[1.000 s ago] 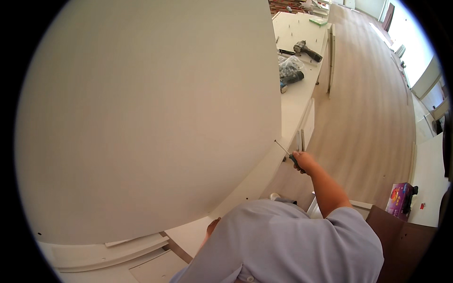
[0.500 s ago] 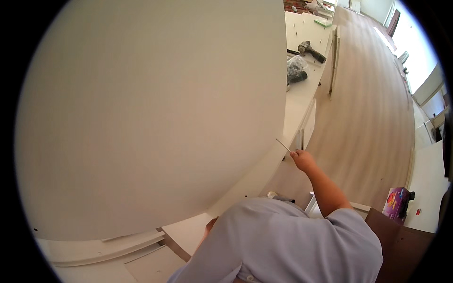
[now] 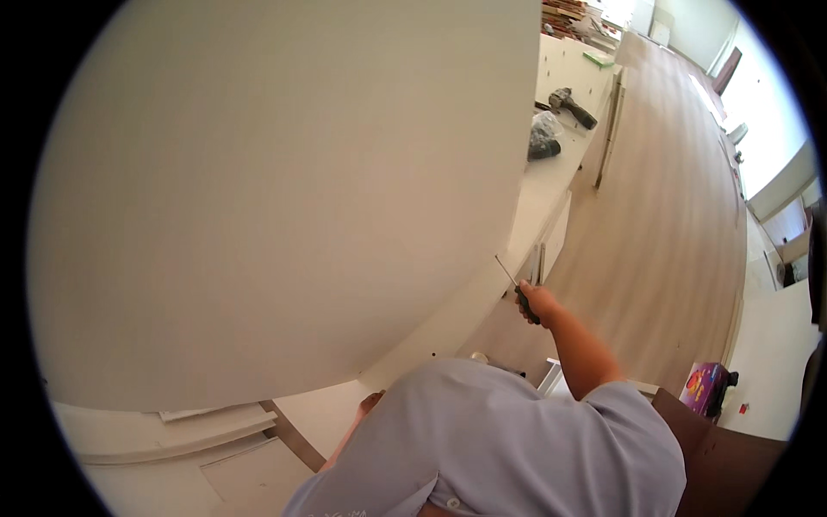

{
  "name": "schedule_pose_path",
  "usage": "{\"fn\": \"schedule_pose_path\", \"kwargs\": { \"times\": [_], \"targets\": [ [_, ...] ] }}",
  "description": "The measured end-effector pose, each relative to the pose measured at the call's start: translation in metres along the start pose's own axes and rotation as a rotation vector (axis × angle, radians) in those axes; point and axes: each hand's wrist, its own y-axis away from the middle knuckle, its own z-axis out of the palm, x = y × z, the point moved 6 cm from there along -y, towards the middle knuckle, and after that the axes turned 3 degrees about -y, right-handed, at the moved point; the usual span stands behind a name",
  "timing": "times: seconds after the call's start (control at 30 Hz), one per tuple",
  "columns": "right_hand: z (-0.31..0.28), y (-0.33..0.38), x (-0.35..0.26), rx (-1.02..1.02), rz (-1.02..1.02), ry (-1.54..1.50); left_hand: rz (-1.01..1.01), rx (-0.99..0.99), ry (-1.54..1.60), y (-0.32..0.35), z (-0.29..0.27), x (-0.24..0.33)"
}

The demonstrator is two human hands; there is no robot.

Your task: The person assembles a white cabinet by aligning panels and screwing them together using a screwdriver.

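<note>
Right hand (image 3: 538,302): fist closed, arm stretched forward.
Left hand (image 3: 372,401): mostly hidden, possibly pressed flat; grip unclear.

Right hand (image 3: 538,302) with screwdriver (image 3: 514,287) edges slightly left toward the big white panel (image 3: 284,198); view tilts a bit.

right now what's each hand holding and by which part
The right hand grips a screwdriver by its dark handle, thin shaft pointing at the white panel. The left hand is mostly hidden; cannot tell.
</note>
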Motion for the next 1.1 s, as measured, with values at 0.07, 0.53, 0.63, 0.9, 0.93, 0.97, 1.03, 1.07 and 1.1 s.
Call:
{"fn": "schedule_pose_path", "kwargs": {
  "times": [0.07, 0.53, 0.63, 0.9, 0.93, 0.97, 1.03, 1.07, 1.1],
  "targets": [
    [0.008, -0.009, 0.025, 0.027, -0.057, 0.036, -0.077, -0.015, 0.23, 0.013, -0.008, 0.012],
    [0.155, 0.029, 0.084, -0.327, -0.204, 1.017, -0.519, 0.257, 1.5, 0.138, -0.095, 0.049],
    [0.207, 0.04, 0.078, -0.338, -0.3, 1.239, -0.483, 0.251, 1.638, 0.158, -0.092, 0.027],
    [0.364, 0.113, 0.14, -0.404, -0.367, 1.228, -0.253, 0.283, 1.847, 0.245, -0.094, -0.068],
    [0.383, 0.124, 0.149, -0.42, -0.372, 1.202, -0.315, 0.294, 1.881, 0.261, -0.101, -0.074],
    [0.401, 0.134, 0.16, -0.456, -0.362, 1.204, -0.292, 0.29, 1.895, 0.271, -0.101, -0.085],
    [0.44, 0.149, 0.174, -0.526, -0.335, 1.221, -0.243, 0.279, 1.939, 0.284, -0.094, -0.112],
    [0.458, 0.162, 0.174, -0.554, -0.373, 1.272, -0.149, 0.216, 1.894, 0.282, -0.089, -0.123],
    [0.484, 0.173, 0.173, -0.586, -0.419, 1.318, -0.145, 0.196, 1.947, 0.287, -0.083, -0.135]
  ]
}}
